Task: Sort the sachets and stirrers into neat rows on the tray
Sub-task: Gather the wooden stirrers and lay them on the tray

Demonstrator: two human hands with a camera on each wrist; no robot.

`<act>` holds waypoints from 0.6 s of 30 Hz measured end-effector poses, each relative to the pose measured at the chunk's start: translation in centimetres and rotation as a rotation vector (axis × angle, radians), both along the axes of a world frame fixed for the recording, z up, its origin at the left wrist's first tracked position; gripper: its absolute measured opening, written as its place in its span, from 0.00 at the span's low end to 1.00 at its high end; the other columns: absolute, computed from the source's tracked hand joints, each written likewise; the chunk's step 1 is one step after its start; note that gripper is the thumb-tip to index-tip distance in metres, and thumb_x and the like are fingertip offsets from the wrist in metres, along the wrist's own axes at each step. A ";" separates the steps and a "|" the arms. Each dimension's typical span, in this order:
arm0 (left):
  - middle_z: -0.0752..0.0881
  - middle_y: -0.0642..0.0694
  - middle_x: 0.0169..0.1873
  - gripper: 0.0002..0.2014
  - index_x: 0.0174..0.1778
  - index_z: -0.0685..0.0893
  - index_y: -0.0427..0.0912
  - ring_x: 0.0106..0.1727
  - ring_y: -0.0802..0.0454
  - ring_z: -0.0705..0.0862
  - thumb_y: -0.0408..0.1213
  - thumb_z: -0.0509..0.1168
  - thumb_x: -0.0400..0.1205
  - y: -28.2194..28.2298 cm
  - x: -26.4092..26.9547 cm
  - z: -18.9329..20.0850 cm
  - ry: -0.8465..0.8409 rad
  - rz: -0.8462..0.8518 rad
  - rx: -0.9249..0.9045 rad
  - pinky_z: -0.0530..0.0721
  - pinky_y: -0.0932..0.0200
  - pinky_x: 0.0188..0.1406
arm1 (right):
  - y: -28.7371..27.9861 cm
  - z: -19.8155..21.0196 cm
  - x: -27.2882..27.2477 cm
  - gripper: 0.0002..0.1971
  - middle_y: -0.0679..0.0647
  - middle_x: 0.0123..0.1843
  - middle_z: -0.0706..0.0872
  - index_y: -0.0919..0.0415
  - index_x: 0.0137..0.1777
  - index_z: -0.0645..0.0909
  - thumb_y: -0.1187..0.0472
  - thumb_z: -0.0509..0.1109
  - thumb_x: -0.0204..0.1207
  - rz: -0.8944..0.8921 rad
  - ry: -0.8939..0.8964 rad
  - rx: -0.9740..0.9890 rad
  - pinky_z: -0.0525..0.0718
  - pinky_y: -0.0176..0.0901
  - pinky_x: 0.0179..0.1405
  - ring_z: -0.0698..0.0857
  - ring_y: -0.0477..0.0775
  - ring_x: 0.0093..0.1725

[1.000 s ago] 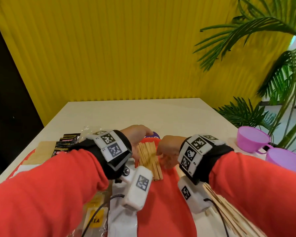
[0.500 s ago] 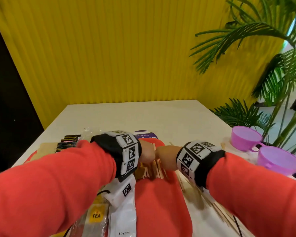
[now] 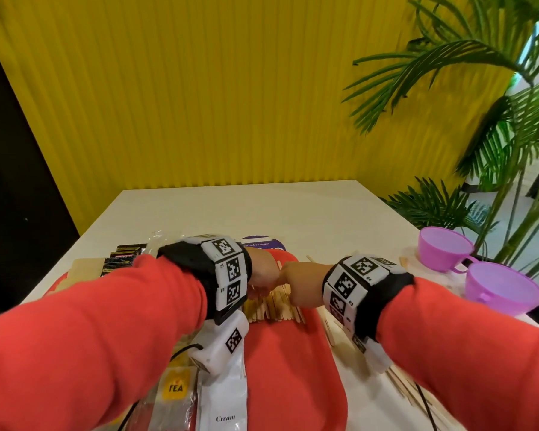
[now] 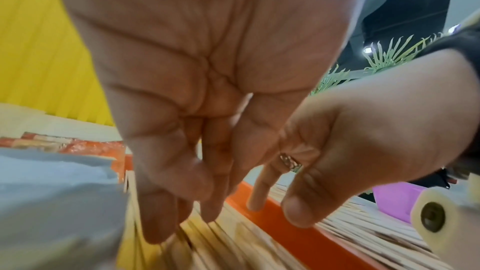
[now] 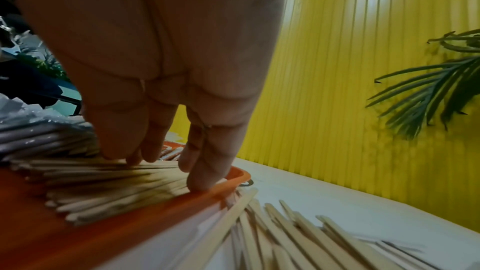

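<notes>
A row of wooden stirrers [image 3: 271,306] lies across the far part of the red tray [image 3: 293,384]. My left hand [image 3: 262,272] and right hand [image 3: 301,284] meet over that row, knuckles touching. In the left wrist view the left hand [image 4: 182,213] points straight fingers down onto the stirrers [image 4: 221,239]. The right wrist view has the right hand [image 5: 166,151] with straight fingers on the stirrers [image 5: 111,188], its little finger at the tray rim [image 5: 228,184]. A yellow TEA sachet [image 3: 176,388] and a white Cream sachet [image 3: 224,399] lie at the tray's near left.
A loose pile of stirrers [image 3: 402,384] lies on the white table right of the tray, also under the right wrist [image 5: 298,233]. Black sachets [image 3: 125,256] sit at the far left. Two purple cups [image 3: 442,247] [image 3: 504,290] stand at the right edge, with palm leaves behind.
A second ago my hands flanked the row with a gap between them. They have come together over the stirrers, and the left wrist has rolled sideways.
</notes>
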State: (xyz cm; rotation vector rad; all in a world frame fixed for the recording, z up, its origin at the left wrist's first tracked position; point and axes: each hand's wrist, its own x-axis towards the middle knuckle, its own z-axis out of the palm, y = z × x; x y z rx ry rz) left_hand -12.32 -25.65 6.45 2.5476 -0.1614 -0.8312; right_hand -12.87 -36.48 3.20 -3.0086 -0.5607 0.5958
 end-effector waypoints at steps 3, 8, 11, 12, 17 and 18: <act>0.75 0.49 0.31 0.16 0.67 0.76 0.27 0.29 0.58 0.74 0.29 0.58 0.84 0.5 1.2 -0.7 -0.059 0.034 -0.026 0.76 0.67 0.31 | 0.0 -0.4 -0.1 0.32 0.59 0.73 0.70 0.45 0.76 0.69 0.73 0.56 0.74 0.015 0.045 -0.016 0.76 0.52 0.68 0.72 0.59 0.72; 0.76 0.47 0.31 0.16 0.67 0.76 0.28 0.29 0.55 0.76 0.29 0.55 0.85 0.7 1.1 -0.6 -0.064 0.087 -0.095 0.78 0.64 0.30 | 0.5 -0.4 -0.5 0.30 0.60 0.67 0.71 0.42 0.73 0.72 0.71 0.57 0.75 0.084 0.041 -0.079 0.77 0.53 0.65 0.74 0.60 0.67; 0.76 0.47 0.31 0.16 0.67 0.75 0.27 0.30 0.55 0.76 0.29 0.55 0.85 0.5 0.5 -0.7 -0.048 0.080 -0.116 0.78 0.64 0.30 | 0.5 -0.3 -0.5 0.30 0.60 0.70 0.71 0.43 0.71 0.74 0.71 0.57 0.74 0.080 0.020 -0.068 0.78 0.54 0.65 0.74 0.60 0.68; 0.75 0.47 0.32 0.16 0.68 0.75 0.27 0.30 0.55 0.76 0.29 0.55 0.85 0.4 0.4 -0.8 -0.049 0.081 -0.119 0.78 0.65 0.30 | 0.5 -0.2 -0.6 0.30 0.60 0.71 0.71 0.43 0.71 0.75 0.72 0.57 0.74 0.079 0.022 -0.061 0.78 0.54 0.65 0.75 0.61 0.68; 0.74 0.48 0.31 0.16 0.68 0.74 0.28 0.29 0.57 0.73 0.29 0.56 0.85 0.1 0.3 -0.4 -0.083 0.118 -0.162 0.75 0.67 0.28 | 0.7 0.0 -1.3 0.29 0.59 0.76 0.64 0.42 0.73 0.72 0.70 0.56 0.76 0.107 0.024 -0.119 0.76 0.52 0.67 0.72 0.62 0.71; 0.74 0.48 0.32 0.16 0.68 0.74 0.28 0.29 0.58 0.73 0.29 0.56 0.85 0.1 0.3 -0.4 -0.080 0.122 -0.162 0.75 0.67 0.29 | 0.8 0.0 -1.4 0.29 0.60 0.76 0.63 0.42 0.73 0.72 0.69 0.56 0.77 0.110 0.018 -0.128 0.76 0.52 0.66 0.72 0.62 0.71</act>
